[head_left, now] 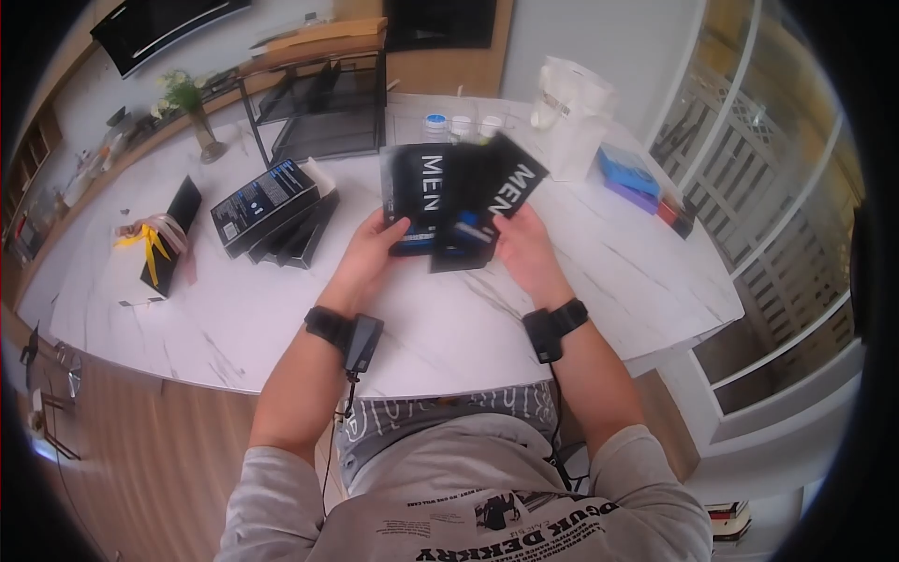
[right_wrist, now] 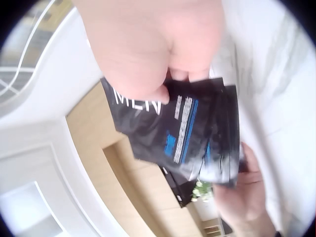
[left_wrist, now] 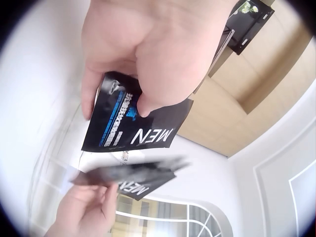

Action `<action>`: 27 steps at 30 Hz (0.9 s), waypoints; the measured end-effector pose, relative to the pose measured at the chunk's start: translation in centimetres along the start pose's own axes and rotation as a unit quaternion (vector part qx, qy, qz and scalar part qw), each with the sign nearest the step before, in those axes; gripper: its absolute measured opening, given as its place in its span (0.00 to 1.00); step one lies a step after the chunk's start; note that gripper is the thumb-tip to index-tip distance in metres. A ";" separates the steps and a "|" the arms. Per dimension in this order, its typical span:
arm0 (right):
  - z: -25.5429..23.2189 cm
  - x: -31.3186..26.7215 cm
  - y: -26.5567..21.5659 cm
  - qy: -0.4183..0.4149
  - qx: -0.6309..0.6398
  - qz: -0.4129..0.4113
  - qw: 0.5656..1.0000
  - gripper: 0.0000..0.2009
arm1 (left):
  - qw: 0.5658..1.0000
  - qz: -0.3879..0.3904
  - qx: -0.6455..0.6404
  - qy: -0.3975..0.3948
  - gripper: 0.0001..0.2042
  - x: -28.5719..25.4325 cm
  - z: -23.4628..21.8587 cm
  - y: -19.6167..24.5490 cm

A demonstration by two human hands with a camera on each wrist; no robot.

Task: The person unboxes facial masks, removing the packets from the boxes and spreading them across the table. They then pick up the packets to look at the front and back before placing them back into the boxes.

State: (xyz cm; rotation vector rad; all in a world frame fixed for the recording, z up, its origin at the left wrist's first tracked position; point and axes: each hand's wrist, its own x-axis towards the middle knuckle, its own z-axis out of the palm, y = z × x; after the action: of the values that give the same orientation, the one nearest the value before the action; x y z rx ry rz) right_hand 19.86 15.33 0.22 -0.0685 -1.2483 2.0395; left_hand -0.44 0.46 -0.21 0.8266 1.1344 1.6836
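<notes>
Over the middle of the table, both hands hold flat black sachets printed MEN. My left hand pinches a sachet at its lower left edge; in the left wrist view the thumb lies across the printed face of that sachet. My right hand grips several overlapping sachets, fanned and tilted to the right. In the right wrist view the right thumb presses on the front of the top sachet, with layered edges behind it. The two groups meet or overlap in the head view, partly blurred.
Black boxes lie stacked at the left, beside a black-and-white box with a ribbon. Behind are a black tray rack, a flower vase and lidded bottles. A white bag and blue box stand right.
</notes>
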 end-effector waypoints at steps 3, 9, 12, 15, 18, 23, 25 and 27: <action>-0.6 0.4 2.9 0.105 -0.171 -0.016 0.979 0.16 | 0.998 -0.034 -0.031 -0.049 0.16 -0.9 1.6 0.1; -0.1 0.3 2.8 0.143 -0.146 -0.049 0.978 0.15 | 0.986 -0.058 -0.058 -0.145 0.19 -1.9 2.3 0.7; 0.3 0.1 2.4 0.136 -0.120 -0.044 0.982 0.15 | 0.987 -0.044 -0.029 -0.153 0.20 -1.9 2.4 0.3; 0.5 0.1 2.5 0.127 -0.106 -0.052 0.985 0.16 | 0.989 -0.052 0.003 -0.141 0.17 -1.4 1.6 -0.5; 0.8 0.0 2.0 0.134 -0.115 -0.049 0.983 0.16 | 0.992 -0.069 -0.010 -0.109 0.14 -1.3 1.7 -0.4; -0.8 0.5 2.0 0.141 -0.210 -0.068 0.965 0.15 | 0.999 -0.042 -0.006 -0.027 0.11 -1.3 1.8 0.2; -0.6 0.4 1.9 0.135 -0.204 -0.062 0.968 0.14 | 0.999 -0.030 0.021 -0.005 0.11 -1.3 2.0 0.5; 0.4 0.2 2.0 0.141 -0.159 -0.056 0.976 0.14 | 0.999 -0.030 0.023 -0.014 0.10 -1.1 1.7 0.1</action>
State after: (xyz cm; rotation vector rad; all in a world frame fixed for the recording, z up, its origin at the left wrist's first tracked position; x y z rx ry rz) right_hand 18.40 14.65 -1.07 -0.4148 -1.3484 1.6514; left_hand 1.36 -0.02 0.47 0.8348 1.1709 1.5976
